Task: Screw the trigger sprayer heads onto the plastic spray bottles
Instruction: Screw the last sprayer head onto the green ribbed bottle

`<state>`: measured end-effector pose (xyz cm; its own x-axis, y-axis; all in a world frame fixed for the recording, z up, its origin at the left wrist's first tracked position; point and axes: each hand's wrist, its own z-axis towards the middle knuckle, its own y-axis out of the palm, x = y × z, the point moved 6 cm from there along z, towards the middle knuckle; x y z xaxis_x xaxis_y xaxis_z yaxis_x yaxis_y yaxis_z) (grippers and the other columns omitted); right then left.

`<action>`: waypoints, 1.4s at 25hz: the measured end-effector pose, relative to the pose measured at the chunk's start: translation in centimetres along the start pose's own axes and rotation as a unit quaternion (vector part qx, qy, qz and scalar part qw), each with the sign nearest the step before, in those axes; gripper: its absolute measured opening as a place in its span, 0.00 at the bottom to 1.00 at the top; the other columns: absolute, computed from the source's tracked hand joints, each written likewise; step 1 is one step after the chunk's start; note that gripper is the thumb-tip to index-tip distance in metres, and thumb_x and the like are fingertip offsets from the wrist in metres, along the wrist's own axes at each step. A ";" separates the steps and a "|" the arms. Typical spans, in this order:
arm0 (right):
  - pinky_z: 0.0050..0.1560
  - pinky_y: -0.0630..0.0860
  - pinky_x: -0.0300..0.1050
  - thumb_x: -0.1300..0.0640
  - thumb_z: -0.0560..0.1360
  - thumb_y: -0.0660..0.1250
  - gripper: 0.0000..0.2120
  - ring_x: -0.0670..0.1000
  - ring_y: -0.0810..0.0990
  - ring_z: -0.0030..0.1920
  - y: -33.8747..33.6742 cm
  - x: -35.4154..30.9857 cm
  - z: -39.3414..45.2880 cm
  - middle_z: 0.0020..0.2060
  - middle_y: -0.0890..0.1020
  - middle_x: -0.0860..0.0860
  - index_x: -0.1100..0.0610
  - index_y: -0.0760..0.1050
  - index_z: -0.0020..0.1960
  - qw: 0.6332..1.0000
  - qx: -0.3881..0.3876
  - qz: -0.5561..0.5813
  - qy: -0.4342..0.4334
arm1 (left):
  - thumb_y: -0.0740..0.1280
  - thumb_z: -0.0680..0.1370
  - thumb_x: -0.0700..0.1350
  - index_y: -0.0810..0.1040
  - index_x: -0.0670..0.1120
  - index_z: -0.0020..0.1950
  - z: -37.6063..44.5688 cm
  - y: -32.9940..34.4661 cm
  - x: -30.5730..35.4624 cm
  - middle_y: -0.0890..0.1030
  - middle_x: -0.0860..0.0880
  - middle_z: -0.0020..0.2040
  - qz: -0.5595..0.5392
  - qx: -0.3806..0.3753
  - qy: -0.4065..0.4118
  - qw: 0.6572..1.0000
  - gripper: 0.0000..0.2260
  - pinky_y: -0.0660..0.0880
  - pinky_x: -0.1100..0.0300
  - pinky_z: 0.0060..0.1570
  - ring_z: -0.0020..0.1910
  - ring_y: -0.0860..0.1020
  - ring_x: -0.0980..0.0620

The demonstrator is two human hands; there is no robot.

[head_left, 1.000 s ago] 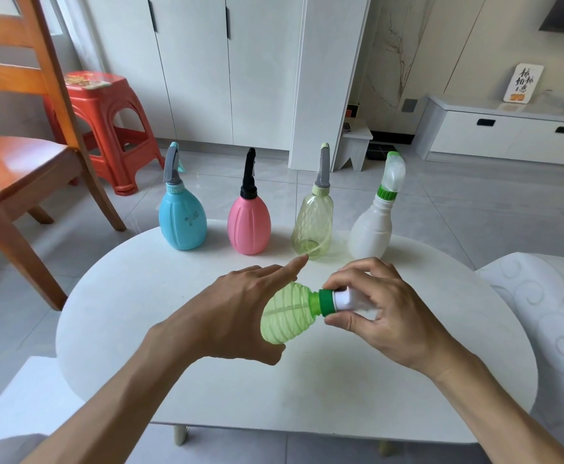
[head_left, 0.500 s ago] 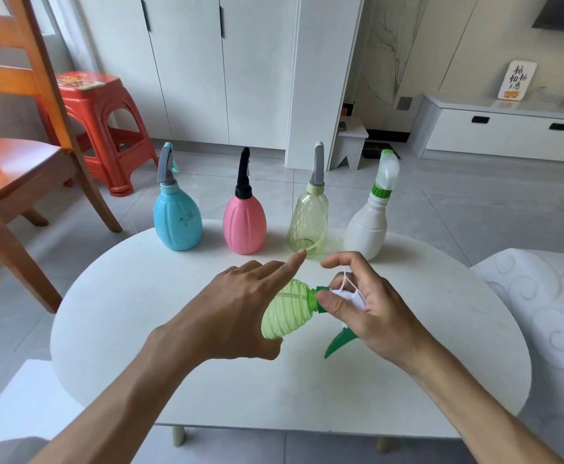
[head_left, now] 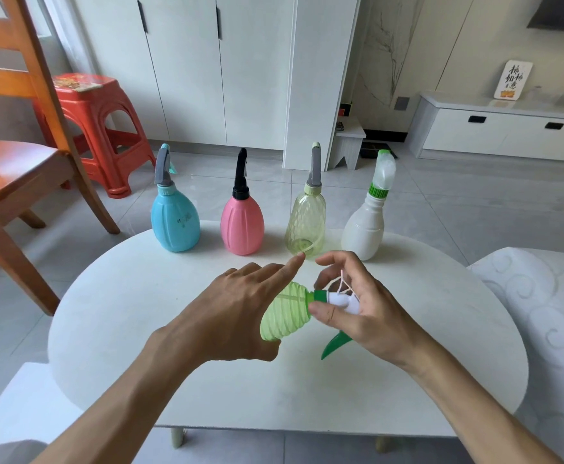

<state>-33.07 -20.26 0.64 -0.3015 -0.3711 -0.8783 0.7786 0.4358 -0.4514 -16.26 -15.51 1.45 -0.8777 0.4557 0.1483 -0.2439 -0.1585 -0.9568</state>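
1. My left hand [head_left: 237, 316] is cupped around the body of the green bottle [head_left: 282, 316], holding it on its side above the white tabletop [head_left: 123, 313], neck pointing right. Index finger sticks out straight toward the back row; the grip comes from thumb and the remaining fingers.
2. My right hand [head_left: 357, 309] is closed on the sprayer head [head_left: 339, 301]: thumb pressed at the green collar, fingers curled over the white body. Its green trigger [head_left: 335, 344] pokes out below my palm, pointing down and toward me.
3. The sprayer head sits on the bottle neck, collar touching the neck. Can't tell how far the thread is seated.
4. Bottle and head are held between both hands, mid-tabletop, in front of the row of four.
5. Back row, each with a head on: blue bottle [head_left: 174, 221], pink bottle [head_left: 242, 226], clear yellowish bottle [head_left: 305, 226], white bottle [head_left: 364, 226]. All upright, spaced apart.
6. Versus a second ago: the trigger was hidden behind my right hand and the white body faced up; now the trigger hangs below, so the head has rotated in my grip. Left hand pose is unchanged. Versus half a second ago: nearly identical.
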 end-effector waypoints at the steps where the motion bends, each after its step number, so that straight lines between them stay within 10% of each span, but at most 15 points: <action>1: 0.43 0.75 0.39 0.43 0.71 0.71 0.19 0.45 0.78 0.40 0.0 0.0 0.0 0.42 0.79 0.51 0.42 0.69 0.59 1.000 0.001 -0.004 0.000 | 0.71 0.64 0.60 0.43 0.53 0.79 0.0 0.0 0.0 0.77 0.52 0.64 -0.002 0.000 -0.002 1.000 0.53 0.76 0.54 0.51 0.54 0.75 0.48; 7: 0.40 0.77 0.51 0.38 0.70 0.69 0.18 0.54 0.83 0.39 -0.1 0.2 0.0 0.37 0.79 0.54 0.41 0.71 0.56 1.000 0.005 -0.013 0.024 | 0.70 0.63 0.60 0.43 0.53 0.80 0.0 0.3 0.3 0.76 0.52 0.65 0.002 -0.005 0.005 1.000 0.52 0.76 0.55 0.52 0.55 0.75 0.49; 11: 0.40 0.76 0.37 0.30 0.73 0.61 0.22 0.47 0.84 0.40 -1.1 0.7 0.1 0.37 0.83 0.43 0.45 0.79 0.54 0.990 -0.001 0.112 0.090 | 0.73 0.62 0.60 0.43 0.58 0.79 0.3 0.2 -0.2 0.75 0.56 0.67 -0.091 -0.012 -0.042 0.995 0.53 0.74 0.56 0.56 0.59 0.74 0.52; 14: 0.56 0.75 0.54 0.45 0.78 0.59 0.19 0.56 0.82 0.54 -2.4 0.0 0.5 0.53 0.85 0.53 0.54 0.83 0.57 0.897 0.014 0.432 0.088 | 0.77 0.60 0.57 0.43 0.63 0.78 0.1 0.3 -1.3 0.76 0.63 0.64 -0.353 -0.031 -0.136 0.925 0.56 0.70 0.71 0.56 0.60 0.75 0.62; 18: 0.68 0.72 0.53 0.54 0.74 0.73 0.24 0.58 0.75 0.69 -0.3 -1.4 0.5 0.61 0.82 0.54 0.55 0.73 0.68 0.889 -0.082 0.451 -0.013 | 0.77 0.62 0.48 0.44 0.61 0.78 0.1 1.7 0.5 0.79 0.61 0.62 -0.556 -0.122 -0.132 0.811 0.55 0.74 0.67 0.56 0.61 0.77 0.59; 26: 0.56 0.73 0.48 0.50 0.69 0.78 0.19 0.53 0.83 0.53 -0.3 -1.7 0.3 0.48 0.86 0.53 0.50 0.80 0.58 0.922 0.041 0.383 -0.031 | 0.77 0.61 0.45 0.45 0.60 0.79 0.1 2.5 1.0 0.79 0.56 0.64 -0.598 -0.089 -0.127 0.786 0.55 0.75 0.59 0.59 0.63 0.77 0.53; 30: 0.52 0.61 0.60 0.53 0.77 0.71 0.22 0.61 0.73 0.59 0.6 -2.5 0.4 0.60 0.79 0.61 0.50 0.71 0.69 0.888 -0.085 0.450 -0.026 | 0.70 0.66 0.38 0.59 0.54 0.77 0.3 2.9 3.5 0.71 0.40 0.70 -0.712 -0.139 -0.040 0.687 0.41 0.71 0.41 0.64 0.66 0.72 0.39; 35: 0.36 0.66 0.45 0.51 0.75 0.72 0.27 0.53 0.80 0.45 0.7 -2.0 0.4 0.54 0.84 0.55 0.52 0.67 0.71 0.909 -0.081 0.410 -0.001 | 0.65 0.69 0.37 0.59 0.50 0.77 0.1 3.6 3.9 0.75 0.38 0.65 -0.774 -0.196 -0.026 0.602 0.37 0.72 0.40 0.60 0.62 0.75 0.33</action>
<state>-31.71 -19.52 2.11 0.3444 0.1311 -0.9296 0.6504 0.6808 0.3370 -20.66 -14.42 -1.40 0.2617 -0.2378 0.9354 -0.6784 0.6441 0.3535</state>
